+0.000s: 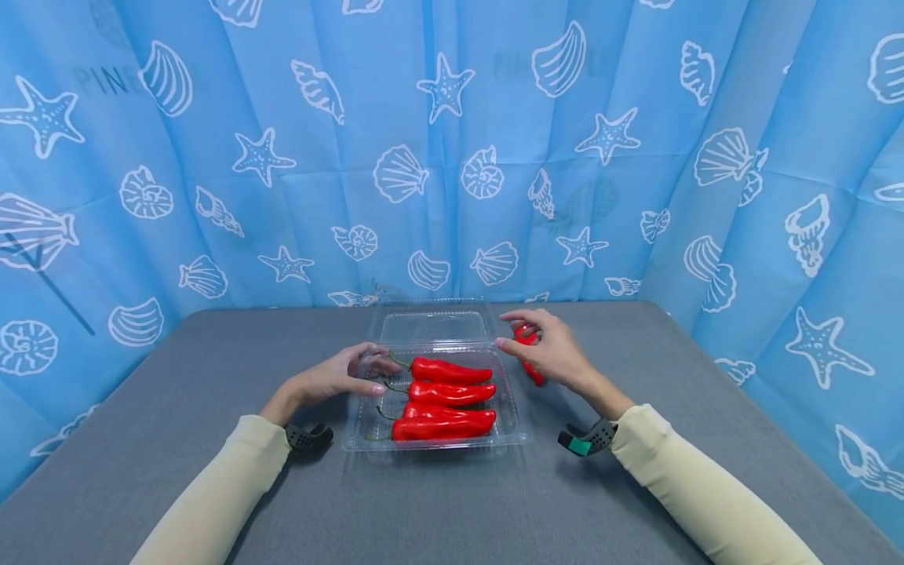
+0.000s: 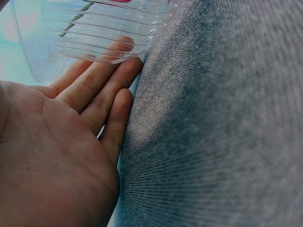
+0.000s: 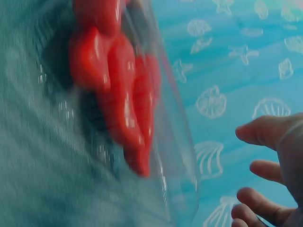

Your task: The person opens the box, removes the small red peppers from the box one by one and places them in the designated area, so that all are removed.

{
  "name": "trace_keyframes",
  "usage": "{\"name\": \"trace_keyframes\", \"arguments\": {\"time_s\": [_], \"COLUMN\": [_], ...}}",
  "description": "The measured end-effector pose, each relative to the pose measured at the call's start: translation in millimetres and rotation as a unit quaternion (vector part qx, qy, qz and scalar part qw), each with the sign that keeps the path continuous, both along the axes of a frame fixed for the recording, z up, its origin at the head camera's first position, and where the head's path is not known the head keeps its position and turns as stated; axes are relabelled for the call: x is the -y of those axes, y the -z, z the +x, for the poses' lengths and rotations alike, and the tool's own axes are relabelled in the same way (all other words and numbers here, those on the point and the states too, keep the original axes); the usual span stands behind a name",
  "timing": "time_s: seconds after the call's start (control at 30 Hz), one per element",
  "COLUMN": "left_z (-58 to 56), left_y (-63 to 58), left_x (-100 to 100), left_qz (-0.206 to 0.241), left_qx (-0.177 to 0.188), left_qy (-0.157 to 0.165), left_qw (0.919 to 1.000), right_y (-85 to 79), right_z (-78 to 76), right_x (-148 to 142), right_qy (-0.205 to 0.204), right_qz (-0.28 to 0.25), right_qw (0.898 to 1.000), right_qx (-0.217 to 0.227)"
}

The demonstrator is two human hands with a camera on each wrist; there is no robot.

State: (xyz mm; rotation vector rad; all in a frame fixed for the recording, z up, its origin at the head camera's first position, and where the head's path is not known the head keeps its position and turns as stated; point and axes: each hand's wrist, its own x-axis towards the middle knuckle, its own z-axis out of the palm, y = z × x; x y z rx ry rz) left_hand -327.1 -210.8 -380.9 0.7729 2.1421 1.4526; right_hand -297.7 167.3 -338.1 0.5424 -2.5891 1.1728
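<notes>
A clear plastic clamshell box point(image 1: 510, 392) holds several red peppers point(image 1: 452, 394) side by side, their green stems toward the left. My left hand point(image 1: 332, 378) is at the box's left side, thumb by the rim. In the left wrist view the straight fingers point(image 2: 97, 92) lie along the ridged outer wall. Over at the far right corner of the box, my right hand point(image 1: 547, 349) is spread with nothing between thumb and fingers. Another red pepper point(image 1: 531, 369) lies on the table beyond it, partly hidden by that hand.
The box's clear lid point(image 1: 434, 323) is folded back flat behind it, near the far edge of the grey table point(image 1: 282, 502). A blue shell-patterned curtain point(image 1: 395, 227) hangs right behind the table and along its sides.
</notes>
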Motion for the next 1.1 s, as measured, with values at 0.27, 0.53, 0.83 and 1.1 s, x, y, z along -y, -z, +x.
{"name": "trace_keyframes", "arguments": {"time_s": [0.27,0.53,0.83,1.1], "left_z": [0.0,0.3,0.4,-0.2], "left_y": [0.3,0.4,1.1,1.2], "left_x": [0.4,0.0,-0.4,0.0], "left_qz": [0.001,-0.002,-0.002,0.002], "left_qx": [-0.001,-0.001,-0.001,-0.004], "left_qy": [0.003,-0.001,0.000,0.002], "left_qw": [1.0000,1.0000,1.0000,1.0000], "right_y": [-4.9,-7.4,-0.9,2.4], "right_z": [21.7,39.2,44.2,43.8], "right_x": [18.5,31.1,39.7,42.2], "right_qy": [-0.137,-0.236,-0.287,-0.305], "right_qz": [0.008,0.031,0.092,0.131], "right_qw": [0.990,0.971,0.952,0.942], "right_qx": [-0.016,0.027,0.058,0.047]}}
